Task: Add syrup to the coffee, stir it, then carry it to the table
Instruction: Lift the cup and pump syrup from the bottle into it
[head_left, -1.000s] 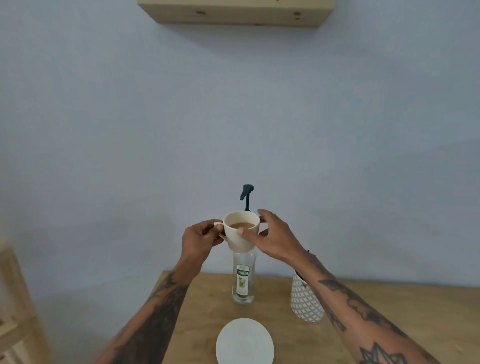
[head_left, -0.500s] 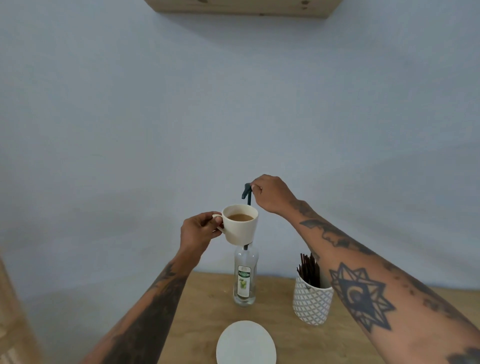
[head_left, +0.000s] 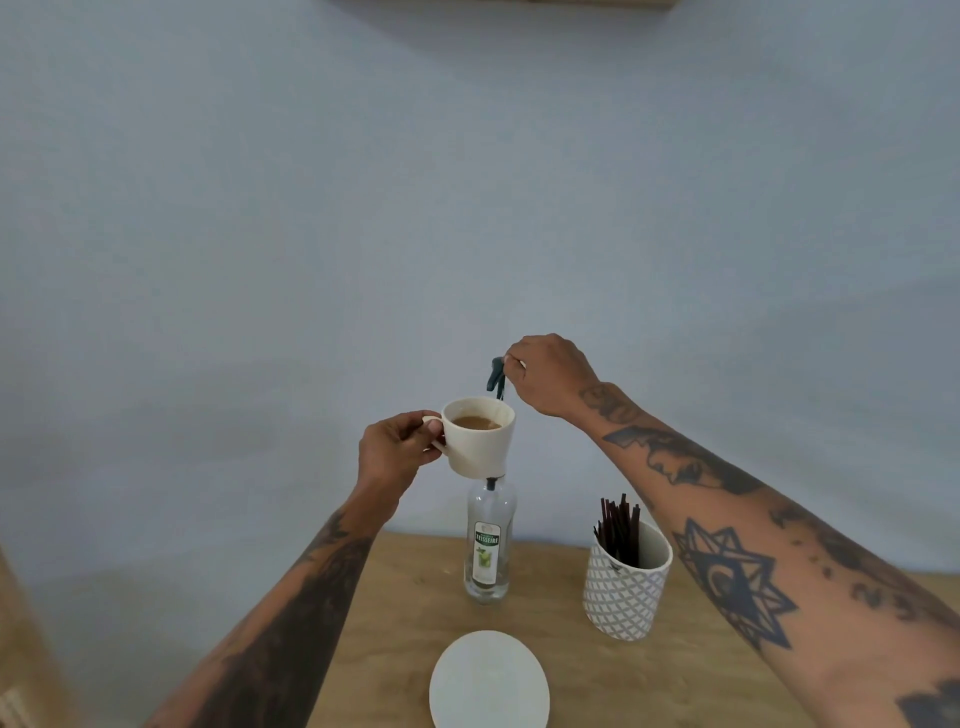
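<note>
Holding cup (head_left: 480, 437) | left hand (head_left: 390, 453) | right hand (head_left: 549, 375) on pump (head_left: 496, 375)

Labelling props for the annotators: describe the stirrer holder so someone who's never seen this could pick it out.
On the wooden counter against the pale blue wall, look right of the clear syrup bottle with the green label. The stirrer holder is a squat white cup with a grey diamond lattice, holding dark sticks. The flat white saucer nearby is plain and empty.

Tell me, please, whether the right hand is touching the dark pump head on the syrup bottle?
Touching. In the head view, the right hand's fingertips rest against the back of the pump head, with no gap visible between them.
</note>
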